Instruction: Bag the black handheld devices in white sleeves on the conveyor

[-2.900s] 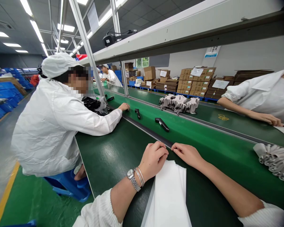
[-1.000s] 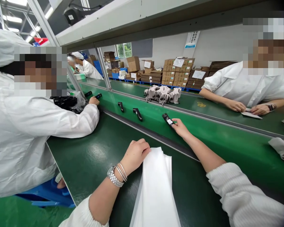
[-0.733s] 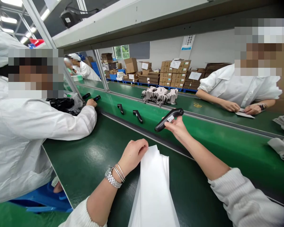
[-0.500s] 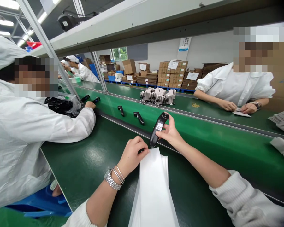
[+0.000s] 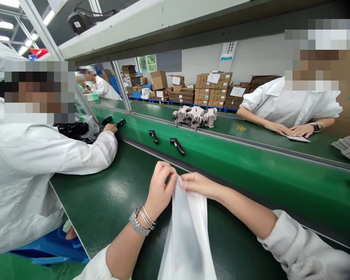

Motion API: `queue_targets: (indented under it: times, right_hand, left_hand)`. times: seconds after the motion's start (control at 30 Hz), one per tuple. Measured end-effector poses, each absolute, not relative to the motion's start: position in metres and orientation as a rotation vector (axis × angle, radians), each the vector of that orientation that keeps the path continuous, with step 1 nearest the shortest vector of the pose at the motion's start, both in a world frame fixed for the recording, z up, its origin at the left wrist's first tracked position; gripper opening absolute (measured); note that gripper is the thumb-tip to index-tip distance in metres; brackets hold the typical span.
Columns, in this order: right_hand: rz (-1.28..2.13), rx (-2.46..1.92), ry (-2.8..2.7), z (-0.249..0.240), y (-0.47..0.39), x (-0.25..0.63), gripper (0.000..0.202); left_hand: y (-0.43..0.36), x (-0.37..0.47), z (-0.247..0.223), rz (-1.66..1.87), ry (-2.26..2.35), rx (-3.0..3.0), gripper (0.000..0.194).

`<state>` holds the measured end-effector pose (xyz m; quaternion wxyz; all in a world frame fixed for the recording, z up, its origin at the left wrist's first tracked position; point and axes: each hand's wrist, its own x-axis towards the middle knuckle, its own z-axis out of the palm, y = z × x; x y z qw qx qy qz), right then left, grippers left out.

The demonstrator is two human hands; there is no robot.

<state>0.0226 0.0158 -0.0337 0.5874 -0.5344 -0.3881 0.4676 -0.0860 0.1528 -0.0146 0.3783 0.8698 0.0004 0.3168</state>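
Device (image 5: pixel 190 233) now in white bag (image 5: pixel 200 210), black devices (image 5: pixel 177 146) beyond, bundle (image 5: pixel 195 117) behind

Bears black devices (image 5: pixel 177 146) on the green belt (image 5: pixel 251 167), white bags (image 5: pixel 189 233) on the near table (image 5: pixel 116 190), grey bundles (image 5: pixel 194 116) and yellow bands (image 5: pixel 241 127) on the far bench (image 5: pixel 157 111), a black item (image 5: pixel 80 21) on the shelf (image 5: pixel 163 25)

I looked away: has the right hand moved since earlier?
Yes, nearer us: the right hand came from beyond the table's edge, over the belt, to the white bag.
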Motion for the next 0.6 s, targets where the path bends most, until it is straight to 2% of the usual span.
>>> queue_targets:
  times: [0.1, 0.23, 0.3, 0.47, 0.53, 0.6]
  right_hand:
    - [1.238, -1.105, -0.820, -0.027, 0.017, 0.018, 0.033]
    - [0.743, -1.154, -0.597, -0.014, 0.010, 0.052, 0.028]
    - [0.469, -1.426, -0.620, -0.011, -0.002, 0.083, 0.026]
    - [-0.149, -2.603, -0.773, -0.026, -0.025, 0.144, 0.025]
    - [-0.189, -2.713, -0.858, -0.038, -0.016, 0.150, 0.025]
    - [-0.073, -2.637, -0.927, -0.048, 0.003, 0.148, 0.036]
  left_hand:
    - [0.156, -0.082, -0.017, 0.778, 0.068, 2.160, 0.016]
    - [0.166, -0.078, -0.024, 0.649, 0.208, 2.221, 0.019]
    - [0.169, -0.078, -0.029, 0.519, 0.276, 2.295, 0.020]
    - [0.171, -0.078, -0.039, 0.204, 0.170, 2.361, 0.017]
    - [0.168, -0.078, -0.038, 0.207, 0.080, 2.352, 0.014]
    - [0.165, -0.078, -0.035, 0.263, 0.030, 2.363, 0.020]
